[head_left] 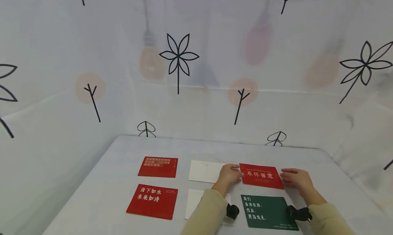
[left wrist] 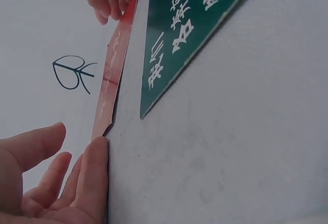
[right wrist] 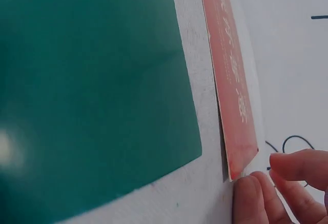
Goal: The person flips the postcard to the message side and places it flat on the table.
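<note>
A red card (head_left: 261, 180) with white characters lies on the table at the back right, between the two hands. My left hand (head_left: 228, 177) is at its left edge, fingertips (left wrist: 97, 152) touching or nearly touching the card's corner. At the opposite edge is my right hand (head_left: 298, 180), its fingers (right wrist: 248, 196) beside the other corner and the thumb apart from them. Neither hand curls round the card. Just in front lies a green card (head_left: 270, 211) with white characters, partly covered in the head view by the black strap on the right wrist.
Two white cards (head_left: 205, 172) lie left of the red and green ones; the left arm partly hides the nearer. Farther left are a red card with small boxes (head_left: 158, 167) and another red card (head_left: 153, 206). A printed cloth (head_left: 196, 108) hangs behind the table.
</note>
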Available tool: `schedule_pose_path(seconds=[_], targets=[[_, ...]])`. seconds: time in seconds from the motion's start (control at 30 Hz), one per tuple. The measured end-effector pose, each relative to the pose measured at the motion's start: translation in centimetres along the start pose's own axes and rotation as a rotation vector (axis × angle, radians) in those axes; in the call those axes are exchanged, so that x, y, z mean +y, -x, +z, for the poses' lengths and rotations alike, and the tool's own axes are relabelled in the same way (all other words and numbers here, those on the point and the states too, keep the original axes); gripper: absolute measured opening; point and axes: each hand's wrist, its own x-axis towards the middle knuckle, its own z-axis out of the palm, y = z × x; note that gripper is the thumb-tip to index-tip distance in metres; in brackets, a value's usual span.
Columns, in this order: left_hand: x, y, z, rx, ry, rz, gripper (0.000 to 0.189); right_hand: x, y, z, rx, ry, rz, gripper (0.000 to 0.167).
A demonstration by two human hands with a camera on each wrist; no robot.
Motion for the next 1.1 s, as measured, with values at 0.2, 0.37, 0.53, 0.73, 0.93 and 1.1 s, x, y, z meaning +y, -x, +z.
schedule_pose_path(seconds=[0.2, 0.37, 0.53, 0.73, 0.93, 1.1], targets=[[0.2, 0.2, 0.4, -0.009, 0.026, -0.015, 0.027, 0.0, -0.3, -0.2, -0.045, -0.010, 0.024, 0.054], [0.1, 0.2, 0.7, 0.012, 0.045, -0.035, 0.025, 0.1, -0.6, -0.1, -0.046, 0.001, 0.025, 0.052], [0.1, 0.3, 1.0, 0.048, 0.079, -0.040, 0.022, 0.3, -0.9, -0.1, -0.063, 0.002, 0.041, 0.055], [0.1, 0.4, 1.6, 0.079, 0.108, -0.026, 0.018, 0.1, -0.8, -0.4, -0.096, -0.007, 0.049, 0.057], [0.2, 0.4, 1.7, 0.105, 0.115, -0.018, 0.014, -0.2, -0.4, -0.6, -0.104, -0.042, 0.043, 0.063], [0.2, 0.3, 1.7, 0.111, 0.114, -0.010, 0.007, -0.4, -0.1, -0.7, -0.088, -0.062, 0.051, 0.069]])
